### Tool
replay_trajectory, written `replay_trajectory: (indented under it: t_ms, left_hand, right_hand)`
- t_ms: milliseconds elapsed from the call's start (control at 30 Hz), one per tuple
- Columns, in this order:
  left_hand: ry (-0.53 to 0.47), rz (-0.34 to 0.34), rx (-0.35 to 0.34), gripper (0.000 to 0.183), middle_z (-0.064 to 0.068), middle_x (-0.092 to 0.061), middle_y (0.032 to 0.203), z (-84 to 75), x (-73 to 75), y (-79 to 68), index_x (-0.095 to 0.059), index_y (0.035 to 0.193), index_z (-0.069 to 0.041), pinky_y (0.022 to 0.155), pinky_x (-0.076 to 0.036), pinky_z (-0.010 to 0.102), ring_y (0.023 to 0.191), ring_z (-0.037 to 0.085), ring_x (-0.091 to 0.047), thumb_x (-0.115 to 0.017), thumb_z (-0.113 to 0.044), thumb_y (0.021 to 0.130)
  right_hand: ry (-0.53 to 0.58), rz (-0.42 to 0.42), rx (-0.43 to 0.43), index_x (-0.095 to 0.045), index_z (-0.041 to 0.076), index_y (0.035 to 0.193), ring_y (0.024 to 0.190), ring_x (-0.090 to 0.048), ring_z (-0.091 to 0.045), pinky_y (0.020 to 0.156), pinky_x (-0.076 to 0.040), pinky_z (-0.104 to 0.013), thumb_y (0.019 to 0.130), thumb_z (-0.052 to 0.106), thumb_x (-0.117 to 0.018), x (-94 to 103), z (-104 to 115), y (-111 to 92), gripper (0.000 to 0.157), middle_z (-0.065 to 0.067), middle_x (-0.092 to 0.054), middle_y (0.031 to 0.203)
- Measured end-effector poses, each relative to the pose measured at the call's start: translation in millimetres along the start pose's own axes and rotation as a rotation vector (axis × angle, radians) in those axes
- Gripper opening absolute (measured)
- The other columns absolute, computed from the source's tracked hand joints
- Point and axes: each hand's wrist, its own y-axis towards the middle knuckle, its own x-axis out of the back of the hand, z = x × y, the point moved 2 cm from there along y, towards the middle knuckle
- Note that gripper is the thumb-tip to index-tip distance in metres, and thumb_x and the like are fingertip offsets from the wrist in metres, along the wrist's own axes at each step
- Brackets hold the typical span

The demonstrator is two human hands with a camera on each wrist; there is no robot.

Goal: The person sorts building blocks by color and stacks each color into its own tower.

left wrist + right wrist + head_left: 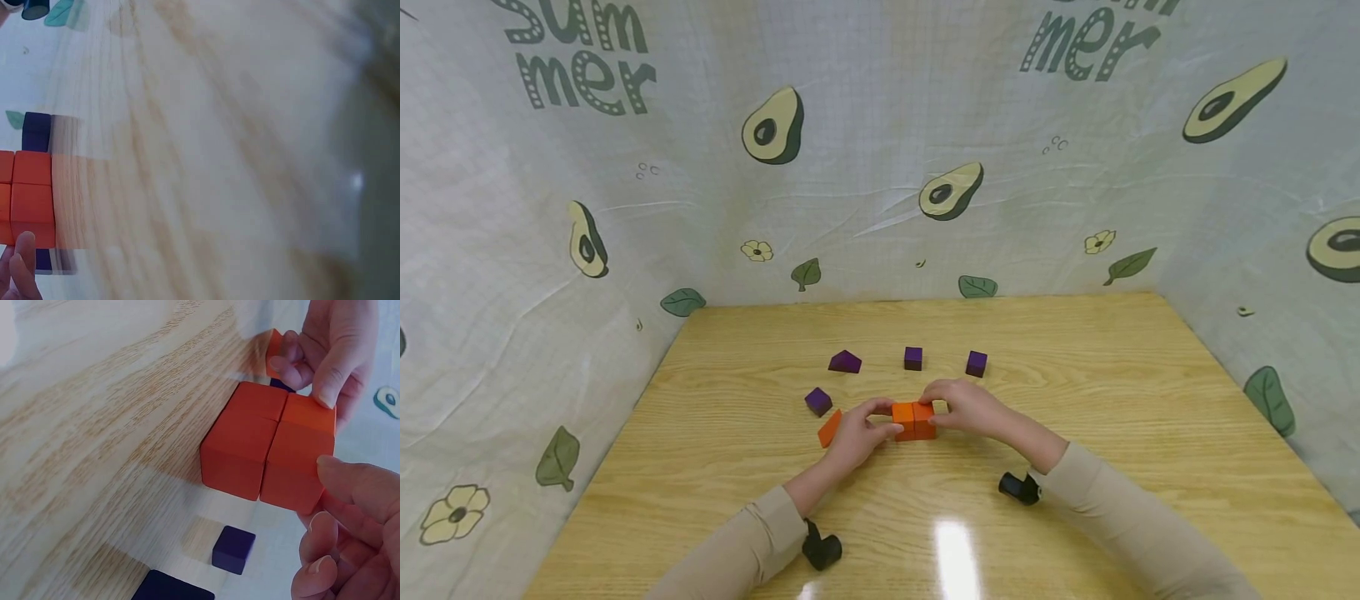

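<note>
Orange cubes form a compact block two wide and two high on the wooden table. The upper left cube (pixel 902 415) is pinched between the thumb and fingers of my left hand (pixel 854 438). From the other side, my right hand (pixel 968 408) pinches the upper right cube (pixel 297 459) with thumb and fingertips. Beneath these are the lower orange cubes (pixel 234 450), flush side by side, with thin seams showing between the pieces. In the left wrist view, only fingertips (pixel 25 247) appear, at the edge of the orange stack (pixel 32 203).
Behind the hands lie a purple wedge-like block (pixel 846 362), a purple cube (pixel 913 358) and another purple cube (pixel 977 363). Left of the stack are a third purple cube (pixel 818 402) and a flat-looking orange piece (pixel 830 429). A patterned cloth (pixel 865 242) borders the table (pixel 1075 358).
</note>
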Motion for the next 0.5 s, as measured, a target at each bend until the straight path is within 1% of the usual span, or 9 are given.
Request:
replay_trajectory:
  t_ms: [100,167,267,500]
  left_hand:
    - [0.005,0.001,0.003,0.04,0.007,-0.056,0.1,11.2,-1.6,4.3,-0.054,0.106,-0.012,0.051,-0.044,0.023,0.056,0.026,-0.053,-0.063,-0.029,0.071]
    - [0.003,0.0,0.002,0.041,0.006,-0.056,0.101,14.2,-2.4,5.6,-0.054,0.106,-0.013,0.052,-0.045,0.023,0.055,0.025,-0.053,-0.063,-0.03,0.071]
    - [0.0,-0.001,0.002,0.04,0.005,-0.056,0.101,14.2,-2.6,5.6,-0.054,0.107,-0.014,0.052,-0.045,0.023,0.055,0.024,-0.053,-0.063,-0.03,0.071]
    - [0.014,0.007,0.018,0.041,0.004,-0.056,0.101,14.4,-2.7,5.2,-0.053,0.107,-0.016,0.053,-0.045,0.024,0.056,0.024,-0.054,-0.063,-0.031,0.071]
  right_hand:
    - [-0.003,0.005,-0.015,-0.062,0.007,0.094,0.072,-0.055,-0.017,0.061,-0.044,-0.02,0.073,0.016,-0.062,0.6,1,0,0.022,-0.002,-0.057,0.093]
    - [-0.004,0.008,-0.024,-0.062,0.007,0.094,0.071,-0.054,-0.017,0.06,-0.043,-0.02,0.073,0.016,-0.062,1.0,2,0,0.022,-0.003,-0.057,0.093]
    - [-0.006,0.012,-0.035,-0.061,0.007,0.094,0.07,-0.054,-0.017,0.059,-0.043,-0.02,0.073,0.015,-0.062,1.6,3,0,0.023,-0.003,-0.057,0.093]
    - [-0.017,0.02,-0.058,-0.062,0.007,0.094,0.074,-0.055,-0.018,0.064,-0.044,-0.023,0.073,0.016,-0.063,3.0,7,0,0.023,-0.003,-0.057,0.094]
